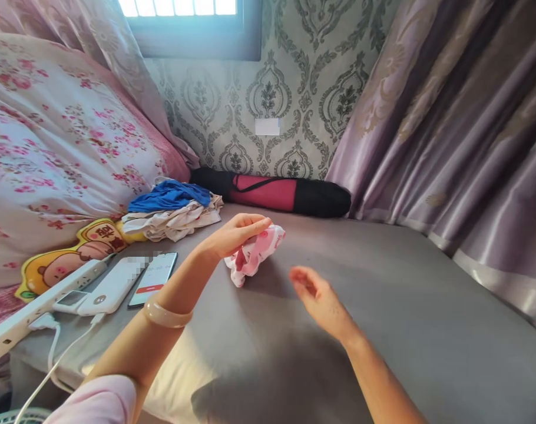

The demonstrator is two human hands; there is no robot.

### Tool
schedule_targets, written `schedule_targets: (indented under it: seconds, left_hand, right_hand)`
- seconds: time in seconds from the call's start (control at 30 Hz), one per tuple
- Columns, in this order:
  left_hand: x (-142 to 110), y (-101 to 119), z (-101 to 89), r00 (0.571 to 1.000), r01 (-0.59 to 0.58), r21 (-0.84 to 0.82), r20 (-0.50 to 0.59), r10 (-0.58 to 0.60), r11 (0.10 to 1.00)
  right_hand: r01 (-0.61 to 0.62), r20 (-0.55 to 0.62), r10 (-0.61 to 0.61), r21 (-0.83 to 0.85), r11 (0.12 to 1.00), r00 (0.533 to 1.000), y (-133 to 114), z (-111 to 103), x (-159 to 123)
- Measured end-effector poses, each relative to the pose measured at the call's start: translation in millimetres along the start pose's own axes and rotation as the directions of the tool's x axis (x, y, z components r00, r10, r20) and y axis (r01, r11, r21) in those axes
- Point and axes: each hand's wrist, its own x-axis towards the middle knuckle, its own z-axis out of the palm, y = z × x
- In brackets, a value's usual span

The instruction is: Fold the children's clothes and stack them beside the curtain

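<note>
A crumpled pink-and-white patterned cloth [255, 253] hangs from my left hand [237, 235], pinched between the thumb and fingers above the grey sheet [383, 294]. Its full shape is hidden by folds. To the right of the cloth and apart from it, my right hand [316, 294] hovers with loosely curled fingers. A gap shows between its thumb and fingers, and nothing is in it. On my left wrist sits a pale bangle [167, 313].
A blue cloth [168, 195] tops a pile of cream fabric [179, 221] at the back left. A phone [155, 280], a white power bank [111, 288] and a power strip [47, 300] lie left. Along the wall rests a black-and-red long bag [268, 193].
</note>
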Motion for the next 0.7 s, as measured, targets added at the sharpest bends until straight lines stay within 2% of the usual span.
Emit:
schedule_targets:
  seconds: [0.07, 0.1, 0.17, 0.23, 0.3, 0.33, 0.37, 0.43, 0.5, 0.57, 0.63, 0.7]
  left_hand:
    - [-7, 6, 11.6, 0.995, 0.001, -0.005, 0.096, 0.0, 1.0]
    - [-10, 10, 17.0, 0.99, -0.01, -0.005, 0.139, 0.01, 1.0]
    - [-15, 17, 24.9, 0.979, -0.044, 0.0, 0.197, 0.043, 0.999]
    - [-19, 22, 27.5, 0.972, -0.062, 0.014, 0.226, 0.057, 0.998]
    - [-21, 23, 24.4, 0.97, -0.053, 0.023, 0.238, 0.046, 0.998]
    - [-21, 23, 21.5, 0.969, -0.046, 0.023, 0.246, 0.039, 0.999]
    - [-21, 22, 18.3, 0.967, -0.039, 0.026, 0.251, 0.032, 0.999]
    - [-21, 20, 13.3, 0.966, -0.029, 0.057, 0.258, 0.013, 0.998]
    - [-18, 17, 13.3, 0.966, -0.035, 0.122, 0.26, 0.003, 0.992]
    - [-14, 15, 19.8, 0.961, -0.062, 0.163, 0.275, 0.015, 0.985]
    - [-7, 11, 31.6, 0.955, -0.086, 0.146, 0.294, 0.04, 0.986]
    - [2, 2, 46.4, 0.956, -0.09, 0.109, 0.29, 0.055, 0.99]
  right_hand:
    - [0.061, -0.096, -0.063, -0.027, 0.998, 0.993, -5, -5, 15]
    - [0.097, -0.107, -0.101, -0.043, 0.994, 0.989, -7, -5, 21]
    - [0.19, -0.062, -0.195, -0.075, 0.979, 0.979, -10, -3, 32]
    - [0.277, 0.032, -0.275, -0.086, 0.957, 0.961, -11, -1, 39]
    - [0.282, 0.084, -0.275, -0.087, 0.955, 0.958, -11, -3, 42]
    - [0.25, 0.067, -0.245, -0.097, 0.963, 0.967, -10, -8, 42]
    - [0.208, 0.02, -0.207, -0.111, 0.972, 0.978, -11, -15, 42]
    - [0.135, -0.153, -0.158, -0.153, 0.979, 0.975, -18, -36, 37]
    - [0.121, -0.336, -0.183, -0.198, 0.973, 0.924, -33, -60, 27]
    - [0.082, -0.476, -0.222, -0.298, 0.951, 0.851, -53, -83, 11]
    - [0.044, -0.53, -0.277, -0.409, 0.911, 0.801, -68, -100, -8]
    - [-0.002, -0.53, -0.32, -0.52, 0.854, 0.786, -70, -112, -24]
